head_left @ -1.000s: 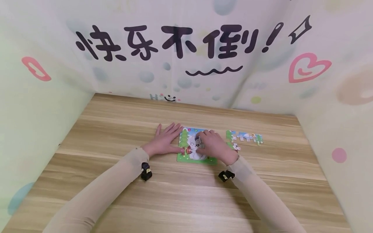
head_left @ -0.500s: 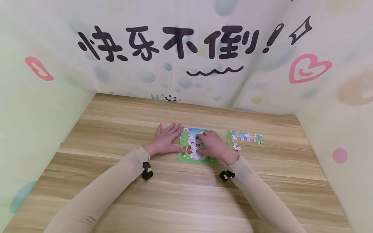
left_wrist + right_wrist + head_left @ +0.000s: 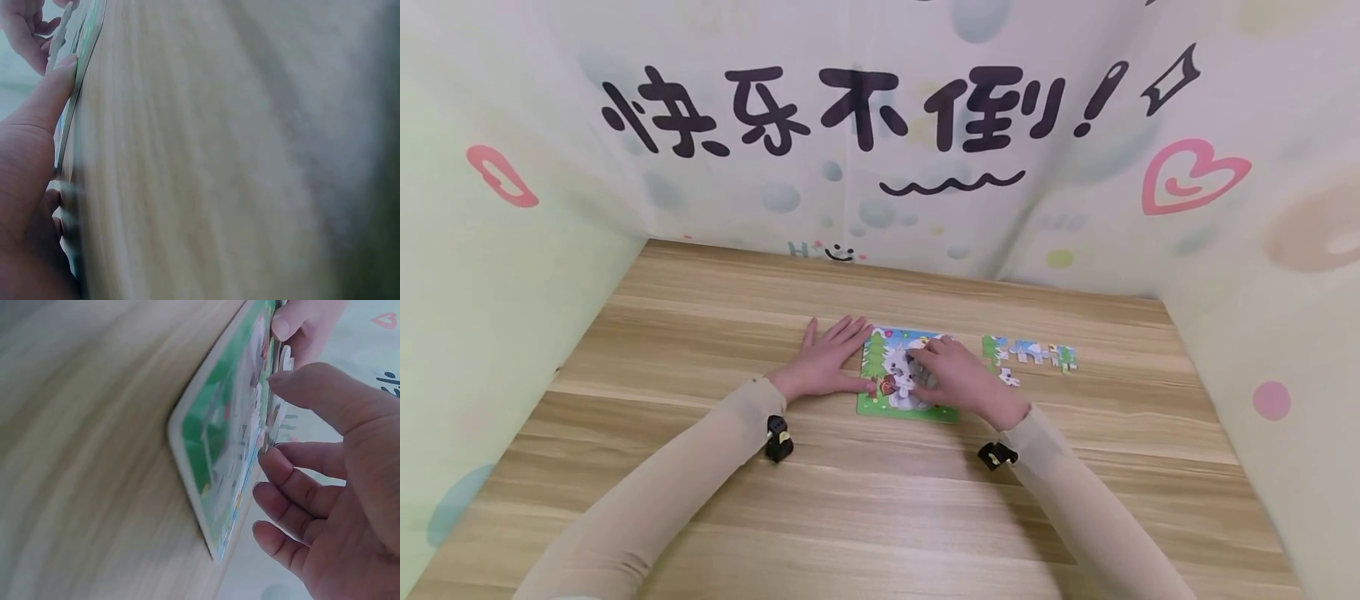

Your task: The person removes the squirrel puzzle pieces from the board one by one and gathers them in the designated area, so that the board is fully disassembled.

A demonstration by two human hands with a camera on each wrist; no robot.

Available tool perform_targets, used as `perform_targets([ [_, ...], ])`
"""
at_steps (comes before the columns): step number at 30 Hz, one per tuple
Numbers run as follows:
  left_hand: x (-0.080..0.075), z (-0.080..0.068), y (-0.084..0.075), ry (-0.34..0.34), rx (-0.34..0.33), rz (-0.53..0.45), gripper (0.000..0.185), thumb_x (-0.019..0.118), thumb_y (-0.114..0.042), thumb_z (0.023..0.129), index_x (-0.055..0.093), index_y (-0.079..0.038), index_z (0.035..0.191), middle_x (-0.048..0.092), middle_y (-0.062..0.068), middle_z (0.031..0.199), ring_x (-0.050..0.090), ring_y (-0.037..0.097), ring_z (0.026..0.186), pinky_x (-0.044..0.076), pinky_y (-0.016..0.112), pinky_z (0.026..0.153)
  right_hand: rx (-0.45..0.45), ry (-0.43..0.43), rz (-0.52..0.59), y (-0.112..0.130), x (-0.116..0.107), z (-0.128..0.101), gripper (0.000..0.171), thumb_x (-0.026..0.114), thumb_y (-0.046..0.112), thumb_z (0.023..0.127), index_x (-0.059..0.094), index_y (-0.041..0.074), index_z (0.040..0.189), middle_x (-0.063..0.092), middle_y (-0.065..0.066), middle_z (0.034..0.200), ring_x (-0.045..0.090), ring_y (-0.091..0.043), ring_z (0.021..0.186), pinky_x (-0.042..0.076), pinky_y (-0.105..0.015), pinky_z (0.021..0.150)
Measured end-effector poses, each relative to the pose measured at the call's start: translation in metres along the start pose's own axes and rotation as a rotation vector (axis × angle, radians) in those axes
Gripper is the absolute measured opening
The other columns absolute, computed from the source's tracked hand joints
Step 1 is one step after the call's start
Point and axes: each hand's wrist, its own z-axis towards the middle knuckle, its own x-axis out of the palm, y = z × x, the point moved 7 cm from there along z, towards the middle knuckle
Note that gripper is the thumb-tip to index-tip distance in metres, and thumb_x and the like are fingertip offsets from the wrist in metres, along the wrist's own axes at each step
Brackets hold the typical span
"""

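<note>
From where I sit, the left hand [image 3: 820,367] lies with fingers spread straight, thumb on the left edge of the puzzle board [image 3: 880,407]; I'd judge that touch steadies it; the right hand [image 3: 958,375] pinches an interlocked piece [image 3: 59,39] between thumb and fingertips, tilted up just over the board, other fingers loosely curled; a grip by the edges, I reckon, keeps the picture side uncovered; the board lies flat at the middle of the table, fir trees at its left, green along its near edge; loose pieces [image 3: 1032,352] sit just right of it, probably put there for easy reach of that hand; the table [image 3: 850,517] is streaked wood grain; pale printed cloth [image 3: 722,196] walls the far, left and right sides, with bold dark characters [image 3: 859,117] on the far side and a pink heart [image 3: 1150,192] far right.
</note>
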Motion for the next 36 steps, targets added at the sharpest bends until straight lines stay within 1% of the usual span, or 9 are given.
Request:
perform_targets([
  [5,-0.001,0.0,0.0,0.001,0.003,-0.002,0.105,0.067,-0.065,0.093,0.016,-0.013,0.168,0.008,0.009,0.175,0.001,0.031,0.162,-0.013,0.068,0.122,-0.007,-0.009,-0.026,-0.002,0.002,-0.006,0.066,0.082,0.034,0.089,0.062,-0.004,0.139,0.068,-0.016,0.117,0.062,-0.03,0.105,0.055,-0.045,0.096],
  [11,-0.001,0.001,0.001,-0.001,-0.002,0.011,0.106,0.066,-0.067,0.092,0.015,-0.014,0.168,0.007,0.008,0.175,0.001,0.031,0.162,-0.013,0.068,0.121,0.018,-0.008,0.014,-0.008,0.004,-0.013,0.063,0.081,0.032,0.089,0.062,-0.002,0.138,0.067,-0.015,0.124,0.061,-0.031,0.115,0.052,-0.046,0.103],
  [14,-0.001,0.002,0.001,0.001,-0.003,0.009,0.106,0.066,-0.067,0.092,0.015,-0.014,0.168,0.007,0.007,0.176,0.001,0.031,0.162,-0.013,0.068,0.121,0.031,-0.002,0.04,-0.012,0.003,-0.018,0.061,0.081,0.031,0.089,0.061,0.0,0.139,0.066,-0.013,0.125,0.06,-0.03,0.117,0.052,-0.046,0.104],
  [20,-0.001,0.003,0.001,-0.001,-0.003,0.011,0.106,0.066,-0.067,0.092,0.015,-0.015,0.169,0.007,0.006,0.176,0.0,0.029,0.162,-0.013,0.067,0.122,0.022,-0.029,0.05,-0.018,-0.003,-0.03,0.061,0.081,0.026,0.088,0.061,-0.002,0.138,0.068,-0.012,0.116,0.062,-0.03,0.108,0.054,-0.046,0.096],
  [25,0.0,0.003,0.003,0.005,-0.006,0.004,0.106,0.065,-0.067,0.092,0.014,-0.015,0.169,0.007,0.006,0.176,-0.001,0.029,0.162,-0.014,0.067,0.121,0.019,-0.064,0.029,-0.028,-0.005,-0.043,0.063,0.082,0.021,0.087,0.059,-0.007,0.139,0.069,-0.016,0.114,0.063,-0.032,0.105,0.054,-0.049,0.096],
  [28,0.0,0.003,0.002,0.005,-0.005,-0.001,0.107,0.066,-0.067,0.091,0.015,-0.014,0.169,0.008,0.006,0.176,0.0,0.029,0.162,-0.013,0.068,0.121,0.012,-0.093,0.029,-0.033,-0.007,-0.053,0.062,0.082,0.016,0.086,0.059,-0.01,0.137,0.069,-0.016,0.11,0.063,-0.033,0.103,0.054,-0.051,0.096],
  [31,-0.001,0.003,0.001,0.004,-0.005,-0.013,0.107,0.068,-0.067,0.091,0.016,-0.014,0.168,0.01,0.006,0.176,0.001,0.029,0.162,-0.013,0.068,0.121,0.015,-0.108,0.044,-0.04,-0.009,-0.062,0.058,0.082,0.012,0.085,0.06,-0.011,0.134,0.07,-0.014,0.106,0.064,-0.032,0.102,0.054,-0.051,0.096],
  [36,0.0,0.002,0.002,0.006,-0.008,-0.025,0.108,0.069,-0.067,0.09,0.016,-0.014,0.168,0.009,0.006,0.176,0.0,0.029,0.162,-0.016,0.067,0.121,0.026,-0.133,0.046,-0.051,-0.012,-0.08,0.055,0.082,0.009,0.083,0.062,-0.011,0.131,0.071,-0.013,0.105,0.065,-0.034,0.101,0.054,-0.052,0.095],
])
